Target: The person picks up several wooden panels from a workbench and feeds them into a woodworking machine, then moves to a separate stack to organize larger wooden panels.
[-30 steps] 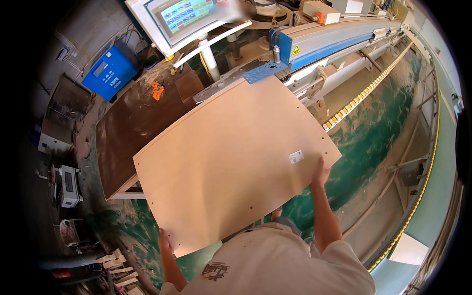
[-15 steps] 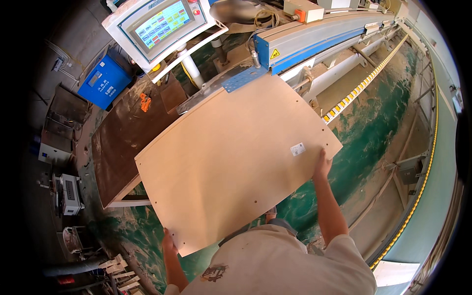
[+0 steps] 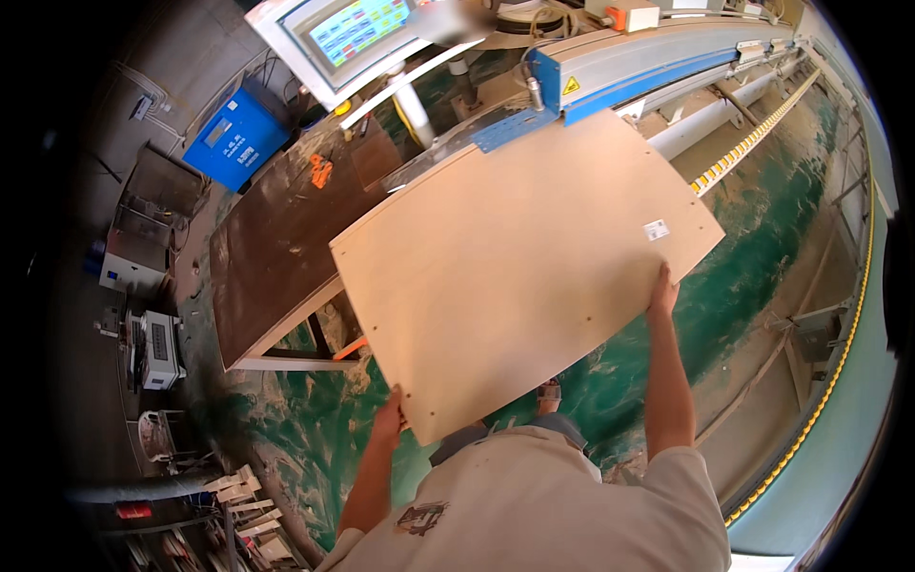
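Observation:
A large light-brown wood panel (image 3: 515, 267) spans the middle of the view, with small holes near its edges and a white label (image 3: 656, 230) toward its right side. My left hand (image 3: 389, 419) grips the panel at its near left corner, fingers partly hidden under it. Along the near right edge my right hand (image 3: 662, 291) holds on, thumb on top and the other fingers out of sight below. The panel's far edge lies by the blue perforated plate (image 3: 515, 131) at the end of the long machine (image 3: 658, 81); whether they touch I cannot tell.
A brown-topped table (image 3: 286, 248) stands left of the panel, an orange tool (image 3: 320, 172) on it. Behind are a control screen (image 3: 357, 33) and a blue box (image 3: 236, 138). A yellow-and-white roller rail (image 3: 753, 143) runs to the far right. Wood offcuts (image 3: 253, 515) lie lower left.
The panel has shifted to the right in the view, with both hands still gripping it. The surroundings also sit further right and slightly higher. More of the table's frame shows at the left.

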The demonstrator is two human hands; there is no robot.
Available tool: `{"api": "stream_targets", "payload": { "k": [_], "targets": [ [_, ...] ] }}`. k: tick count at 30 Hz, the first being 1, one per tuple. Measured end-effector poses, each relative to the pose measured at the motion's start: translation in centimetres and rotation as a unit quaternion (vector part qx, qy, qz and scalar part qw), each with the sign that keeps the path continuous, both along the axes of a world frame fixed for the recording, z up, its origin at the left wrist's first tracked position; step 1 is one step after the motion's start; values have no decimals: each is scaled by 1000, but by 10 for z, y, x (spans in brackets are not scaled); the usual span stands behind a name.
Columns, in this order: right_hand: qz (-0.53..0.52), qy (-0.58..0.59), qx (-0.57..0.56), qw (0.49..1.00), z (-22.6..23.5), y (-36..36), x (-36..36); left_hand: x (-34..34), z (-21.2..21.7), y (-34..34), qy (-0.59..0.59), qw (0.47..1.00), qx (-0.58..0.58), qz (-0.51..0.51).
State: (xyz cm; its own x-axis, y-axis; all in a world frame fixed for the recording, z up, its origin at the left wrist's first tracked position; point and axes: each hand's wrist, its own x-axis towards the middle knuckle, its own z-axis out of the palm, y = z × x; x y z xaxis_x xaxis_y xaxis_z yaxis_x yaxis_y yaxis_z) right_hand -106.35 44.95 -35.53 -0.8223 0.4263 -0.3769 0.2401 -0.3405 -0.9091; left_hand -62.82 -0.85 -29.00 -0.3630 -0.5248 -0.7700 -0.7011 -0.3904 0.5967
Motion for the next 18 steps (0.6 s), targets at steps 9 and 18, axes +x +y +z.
{"api": "stream_targets", "payload": {
  "k": [9, 18],
  "targets": [
    [55, 60, 20, 997, 4, -166, 203, 51, -32, -49, 20, 982, 67, -176],
    [-16, 17, -35, 999, 7, -240, 291, 208, -130, -165, -182, 980, 81, -19]
  ]
}}
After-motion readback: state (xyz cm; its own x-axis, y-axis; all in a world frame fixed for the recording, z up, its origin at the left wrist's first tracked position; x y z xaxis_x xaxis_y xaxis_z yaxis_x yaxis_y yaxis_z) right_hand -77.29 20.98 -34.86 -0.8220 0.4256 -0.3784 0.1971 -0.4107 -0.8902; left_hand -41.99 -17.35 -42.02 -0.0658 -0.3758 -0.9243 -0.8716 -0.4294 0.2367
